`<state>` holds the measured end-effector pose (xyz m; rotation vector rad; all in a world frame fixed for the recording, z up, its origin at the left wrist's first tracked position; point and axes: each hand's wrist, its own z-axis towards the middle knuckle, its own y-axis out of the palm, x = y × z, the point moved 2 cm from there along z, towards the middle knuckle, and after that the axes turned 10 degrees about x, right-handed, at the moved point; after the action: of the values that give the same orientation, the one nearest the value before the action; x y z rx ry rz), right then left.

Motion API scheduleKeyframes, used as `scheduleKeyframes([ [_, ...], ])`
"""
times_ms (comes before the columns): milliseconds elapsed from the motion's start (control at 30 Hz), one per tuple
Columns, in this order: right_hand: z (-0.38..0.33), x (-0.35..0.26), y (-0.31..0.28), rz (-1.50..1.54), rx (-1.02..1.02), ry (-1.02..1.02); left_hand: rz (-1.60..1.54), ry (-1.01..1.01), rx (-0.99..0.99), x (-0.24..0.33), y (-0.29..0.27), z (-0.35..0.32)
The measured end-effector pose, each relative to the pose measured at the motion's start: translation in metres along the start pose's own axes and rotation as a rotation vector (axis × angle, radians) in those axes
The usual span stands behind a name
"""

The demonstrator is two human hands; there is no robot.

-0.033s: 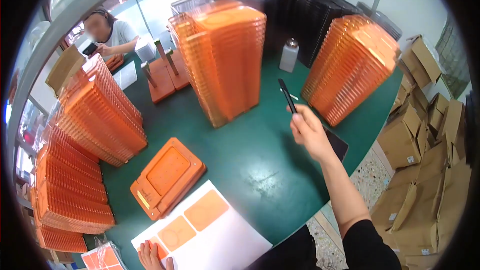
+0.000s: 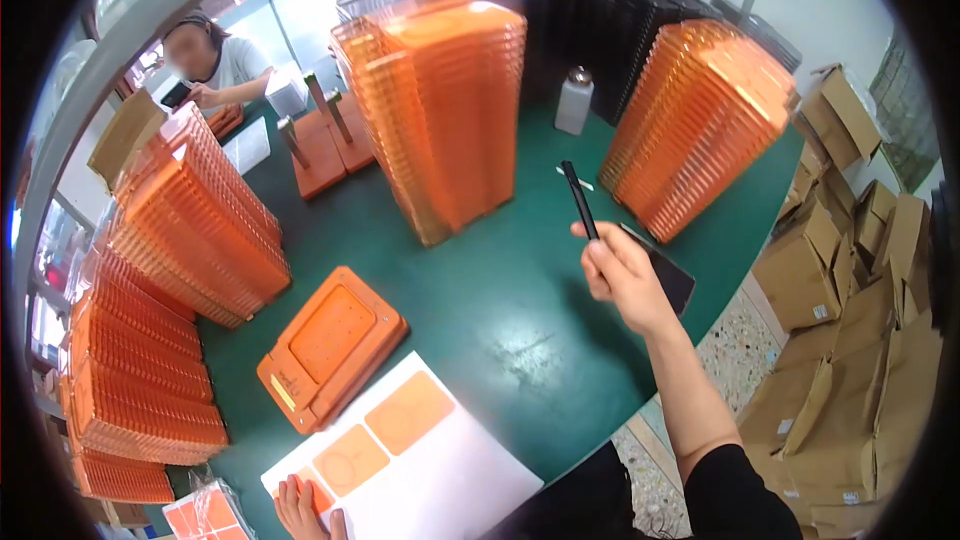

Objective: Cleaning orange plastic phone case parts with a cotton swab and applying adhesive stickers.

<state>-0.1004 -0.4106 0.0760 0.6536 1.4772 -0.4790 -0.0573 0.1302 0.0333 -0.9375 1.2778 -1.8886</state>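
My right hand [image 2: 625,280] is raised over the right part of the table, its fingers closed round a slim black pen-shaped tool [image 2: 580,202] that points away from me. Close to the tool's tip in the picture shows a small white strip [image 2: 584,184]; I cannot tell whether they touch. At the lower left, my left hand [image 2: 300,512] lies with fingers apart on a white sheet [image 2: 455,460] of orange rounded stickers [image 2: 410,412], partly cut off by the frame. Just beyond the sheet is an orange tray-like fixture [image 2: 333,345] with a recessed middle.
Stacks of orange trays stand at the left [image 2: 200,240], back centre [image 2: 440,120] and right [image 2: 700,130]. A white pump bottle [image 2: 574,102] is behind the tool. A dark flat object [image 2: 672,280] lies under my right hand. Cardboard boxes [image 2: 800,260] fill the right side. Another person [image 2: 215,65] sits far left.
My right hand has come slightly nearer to me with the black tool, which is now a little more upright in the picture. The left hand stays on the sheet.
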Motion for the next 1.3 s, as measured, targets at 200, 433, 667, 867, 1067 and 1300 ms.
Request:
scheduleKeyframes([
  [200,-0.109,-0.008,-0.007,0.129,-0.060,0.097,-0.200,-0.129,0.029,0.013,-0.001,0.007],
  [433,-0.175,0.005,0.041,0.001,-0.164,0.127,-1.033,-0.351,0.068,0.141,-0.027,0.029],
  [667,-0.198,0.031,0.061,-0.143,-0.363,0.214,-1.423,-0.511,-0.161,0.224,0.010,0.058],
  [867,-0.175,0.020,0.055,-0.026,-0.678,-0.205,-1.745,-0.865,-0.391,0.206,0.005,0.066],
  [1067,-0.144,0.027,0.091,-0.444,-0.462,-1.022,-1.737,-0.778,-0.481,0.206,0.026,0.075],
  [1300,-0.102,0.043,0.107,-0.109,-0.364,-0.662,-1.043,-0.588,-0.100,0.124,-0.002,0.105],
])
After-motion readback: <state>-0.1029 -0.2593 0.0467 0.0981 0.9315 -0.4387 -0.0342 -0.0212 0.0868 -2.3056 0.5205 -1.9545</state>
